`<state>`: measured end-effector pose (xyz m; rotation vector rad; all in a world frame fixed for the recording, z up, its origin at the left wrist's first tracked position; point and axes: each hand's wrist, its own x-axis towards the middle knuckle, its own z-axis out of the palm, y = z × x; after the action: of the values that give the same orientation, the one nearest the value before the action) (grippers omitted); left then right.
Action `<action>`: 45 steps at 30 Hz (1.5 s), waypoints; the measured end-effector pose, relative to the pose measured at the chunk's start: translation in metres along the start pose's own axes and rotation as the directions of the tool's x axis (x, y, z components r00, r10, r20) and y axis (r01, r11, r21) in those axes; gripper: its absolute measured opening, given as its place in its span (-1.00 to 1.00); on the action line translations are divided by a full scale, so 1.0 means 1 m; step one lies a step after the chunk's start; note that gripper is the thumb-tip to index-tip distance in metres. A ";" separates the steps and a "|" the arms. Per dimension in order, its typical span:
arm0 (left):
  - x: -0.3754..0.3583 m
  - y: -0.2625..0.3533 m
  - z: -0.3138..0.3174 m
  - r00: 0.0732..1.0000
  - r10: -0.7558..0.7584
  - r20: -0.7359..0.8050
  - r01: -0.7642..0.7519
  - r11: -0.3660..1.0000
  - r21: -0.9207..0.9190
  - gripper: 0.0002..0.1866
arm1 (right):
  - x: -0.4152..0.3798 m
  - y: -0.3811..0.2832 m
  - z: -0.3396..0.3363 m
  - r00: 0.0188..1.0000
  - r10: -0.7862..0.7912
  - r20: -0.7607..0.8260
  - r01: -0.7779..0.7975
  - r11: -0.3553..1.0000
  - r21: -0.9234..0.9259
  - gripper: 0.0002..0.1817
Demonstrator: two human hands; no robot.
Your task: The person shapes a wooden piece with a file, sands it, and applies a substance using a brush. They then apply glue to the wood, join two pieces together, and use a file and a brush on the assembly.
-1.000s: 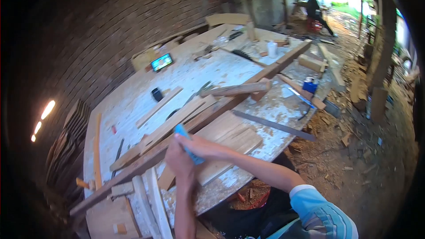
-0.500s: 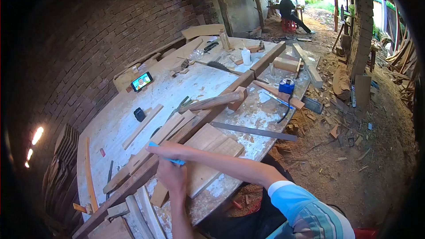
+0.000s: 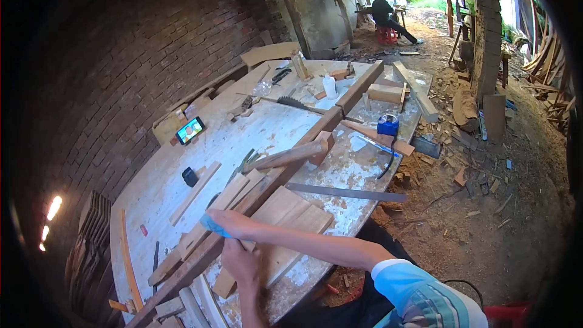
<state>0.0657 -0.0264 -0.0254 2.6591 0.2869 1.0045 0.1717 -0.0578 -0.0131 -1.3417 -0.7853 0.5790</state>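
My right hand (image 3: 235, 225) is closed round a flat light-blue object (image 3: 214, 223) whose exact kind I cannot make out. Just below it is my left hand (image 3: 239, 260), its fingers curled; whatever they hold is hidden. Both hands are over the long dark wooden beam (image 3: 203, 254) that crosses the table. Beside them lie pale wooden boards (image 3: 291, 212) on the near side and thin wood strips (image 3: 225, 195) across the beam. A long flat metal blade (image 3: 346, 192) rests to the right of the boards.
On the table (image 3: 255, 140) are a phone (image 3: 190, 130) showing a picture, a small black object (image 3: 189, 176), a circular saw blade (image 3: 291, 102), a white bottle (image 3: 330, 87) and a blue tape measure (image 3: 388, 124). A person (image 3: 384, 13) sits far off on a red stool. Wood scraps litter the floor.
The light-blue object has turned in my right hand, its strip no longer stretching across above the left hand. My left hand is slightly lower. The view has shifted a little.
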 end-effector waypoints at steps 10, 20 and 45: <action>-0.006 -0.004 0.014 0.999 -0.038 0.031 0.039 0.998 -0.049 -0.61 | -0.035 0.011 -0.004 0.978 -0.188 0.093 0.185 0.982 0.044 -0.29; -0.002 0.000 0.018 0.997 0.062 0.053 -0.053 0.986 -0.157 -0.69 | -0.024 0.040 -0.010 0.975 -0.223 -0.003 0.220 0.961 0.165 -0.28; 0.000 0.012 0.005 0.976 0.072 0.205 -0.099 0.987 0.123 -0.39 | -0.018 0.036 -0.015 0.976 -0.200 -0.086 0.212 0.785 0.583 -0.51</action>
<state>0.0701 -0.0382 -0.0251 2.8884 0.2030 0.7562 0.1741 -0.0756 -0.0519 -0.6705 -0.6494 0.5716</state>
